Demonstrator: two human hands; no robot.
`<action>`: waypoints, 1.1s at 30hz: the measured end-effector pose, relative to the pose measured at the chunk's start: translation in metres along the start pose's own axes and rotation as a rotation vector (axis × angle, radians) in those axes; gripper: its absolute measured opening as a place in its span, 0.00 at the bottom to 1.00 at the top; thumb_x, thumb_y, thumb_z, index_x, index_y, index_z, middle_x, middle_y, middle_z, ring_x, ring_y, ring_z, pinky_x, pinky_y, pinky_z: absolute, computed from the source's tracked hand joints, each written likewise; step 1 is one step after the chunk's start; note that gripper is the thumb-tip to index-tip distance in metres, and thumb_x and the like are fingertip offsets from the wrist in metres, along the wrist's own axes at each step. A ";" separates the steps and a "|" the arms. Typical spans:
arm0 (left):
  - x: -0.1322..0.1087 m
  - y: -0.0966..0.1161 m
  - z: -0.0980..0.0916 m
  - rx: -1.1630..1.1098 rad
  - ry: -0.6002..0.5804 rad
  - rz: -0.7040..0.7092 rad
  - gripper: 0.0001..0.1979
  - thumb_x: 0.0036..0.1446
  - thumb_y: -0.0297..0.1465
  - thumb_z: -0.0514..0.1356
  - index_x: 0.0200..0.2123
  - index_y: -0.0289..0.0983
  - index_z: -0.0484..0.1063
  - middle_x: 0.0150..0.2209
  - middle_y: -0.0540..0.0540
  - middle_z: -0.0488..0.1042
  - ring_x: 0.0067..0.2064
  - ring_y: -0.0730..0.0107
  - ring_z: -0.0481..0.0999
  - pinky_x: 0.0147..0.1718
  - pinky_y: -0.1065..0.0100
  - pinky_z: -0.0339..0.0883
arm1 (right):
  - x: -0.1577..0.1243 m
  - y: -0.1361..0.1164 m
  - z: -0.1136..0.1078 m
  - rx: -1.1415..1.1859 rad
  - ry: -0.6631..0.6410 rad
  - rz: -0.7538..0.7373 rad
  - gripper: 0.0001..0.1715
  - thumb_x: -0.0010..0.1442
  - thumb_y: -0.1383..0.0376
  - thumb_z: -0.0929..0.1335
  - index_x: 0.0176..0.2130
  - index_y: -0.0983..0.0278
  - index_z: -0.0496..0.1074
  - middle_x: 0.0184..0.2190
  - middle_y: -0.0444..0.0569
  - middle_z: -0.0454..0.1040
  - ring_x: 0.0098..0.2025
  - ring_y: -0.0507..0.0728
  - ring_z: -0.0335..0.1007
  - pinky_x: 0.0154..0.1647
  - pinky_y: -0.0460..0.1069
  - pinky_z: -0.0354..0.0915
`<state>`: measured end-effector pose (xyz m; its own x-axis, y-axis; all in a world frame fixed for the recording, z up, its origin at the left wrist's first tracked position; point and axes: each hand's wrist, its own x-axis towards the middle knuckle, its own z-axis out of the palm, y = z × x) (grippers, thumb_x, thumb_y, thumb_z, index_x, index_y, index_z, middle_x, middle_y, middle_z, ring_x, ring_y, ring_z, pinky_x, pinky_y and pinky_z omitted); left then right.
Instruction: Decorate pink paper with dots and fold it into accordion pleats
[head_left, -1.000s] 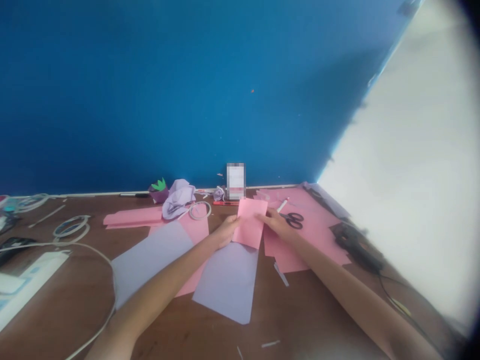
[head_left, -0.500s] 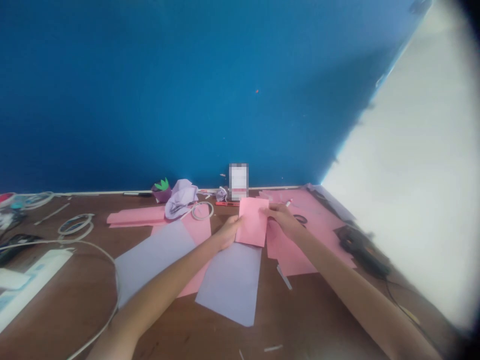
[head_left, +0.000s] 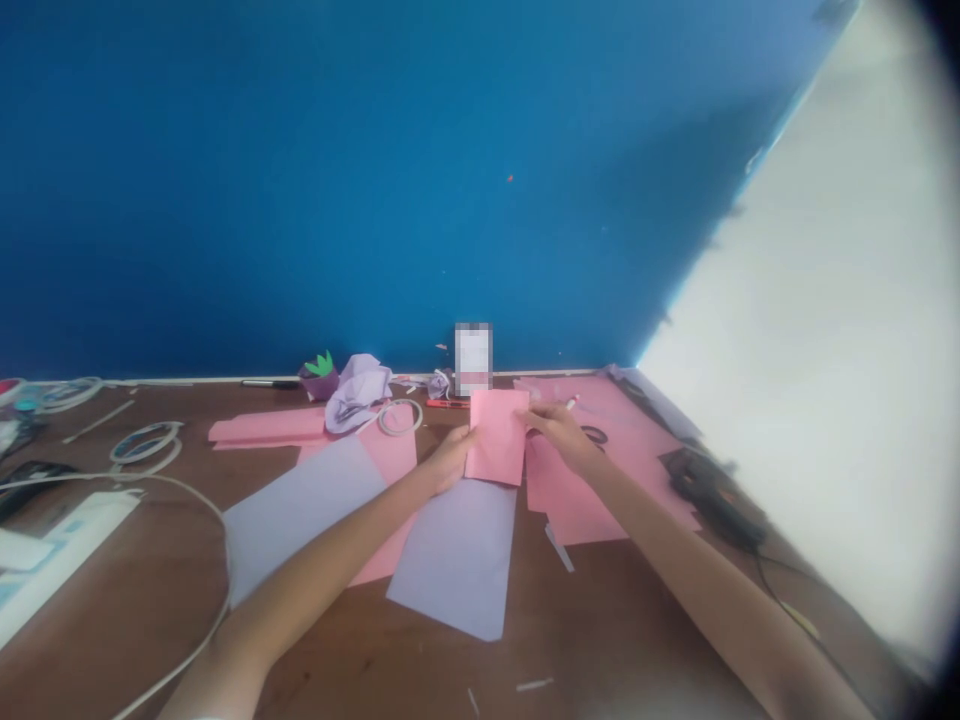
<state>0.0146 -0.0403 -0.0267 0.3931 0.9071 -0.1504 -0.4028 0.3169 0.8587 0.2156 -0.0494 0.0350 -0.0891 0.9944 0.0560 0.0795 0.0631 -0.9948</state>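
A small pink paper rectangle [head_left: 496, 436] is held up above the brown table [head_left: 150, 600] between both hands. My left hand [head_left: 448, 462] pinches its left edge, fingers closed on it. My right hand [head_left: 556, 432] grips its upper right edge, fingers closed too. Beneath them lie two pale lilac sheets [head_left: 459, 555] and larger pink sheets [head_left: 592, 480]. Black scissors [head_left: 596, 435] lie just right of my right hand, partly hidden by it.
A blue wall rises behind the table and a white wall stands at the right. Crumpled lilac paper [head_left: 358, 390], a tape ring [head_left: 400, 416], a red pen [head_left: 448, 403], a white cable [head_left: 214, 600] and a black device [head_left: 712, 490] lie around.
My right hand slid up from the paper's right edge to its upper right corner. The pink piece now stands a little more upright; the view shifted slightly.
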 end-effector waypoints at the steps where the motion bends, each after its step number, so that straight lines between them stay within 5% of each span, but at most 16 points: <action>1: 0.000 0.000 0.000 -0.002 -0.010 0.001 0.18 0.50 0.38 0.67 0.41 0.32 0.74 0.40 0.39 0.78 0.46 0.59 0.76 0.51 0.58 0.65 | 0.000 0.000 0.000 -0.025 0.010 -0.006 0.24 0.46 0.48 0.72 0.19 0.64 0.66 0.21 0.43 0.63 0.29 0.52 0.61 0.31 0.48 0.64; 15: 0.000 -0.005 -0.001 -0.001 0.002 0.089 0.20 0.54 0.39 0.65 0.47 0.33 0.73 0.45 0.39 0.77 0.50 0.60 0.74 0.55 0.57 0.61 | -0.002 0.009 -0.002 -0.061 -0.188 0.012 0.25 0.50 0.46 0.70 0.22 0.64 0.67 0.21 0.42 0.62 0.28 0.51 0.57 0.31 0.47 0.58; 20: -0.001 -0.004 0.003 -0.017 -0.025 0.085 0.21 0.54 0.39 0.65 0.46 0.32 0.73 0.43 0.38 0.78 0.49 0.58 0.75 0.53 0.56 0.63 | 0.001 0.014 -0.002 -0.106 -0.122 -0.018 0.30 0.48 0.44 0.70 0.18 0.64 0.60 0.18 0.39 0.54 0.24 0.49 0.50 0.28 0.47 0.52; 27: -0.001 -0.005 0.000 0.035 0.120 0.135 0.18 0.52 0.39 0.65 0.43 0.35 0.74 0.39 0.43 0.79 0.49 0.59 0.74 0.52 0.61 0.64 | 0.003 0.021 -0.002 -0.180 -0.124 -0.013 0.30 0.50 0.43 0.69 0.18 0.63 0.59 0.18 0.40 0.55 0.24 0.50 0.52 0.28 0.47 0.53; 33: -0.002 -0.004 0.001 0.065 0.044 0.127 0.20 0.53 0.42 0.64 0.42 0.33 0.74 0.40 0.41 0.78 0.46 0.61 0.75 0.49 0.62 0.65 | 0.004 0.017 -0.002 -0.283 -0.018 -0.127 0.30 0.53 0.44 0.66 0.18 0.63 0.56 0.18 0.40 0.52 0.23 0.49 0.48 0.25 0.46 0.50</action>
<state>0.0167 -0.0434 -0.0298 0.3055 0.9504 -0.0588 -0.3917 0.1817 0.9020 0.2186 -0.0443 0.0180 -0.1329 0.9757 0.1740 0.3399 0.2098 -0.9168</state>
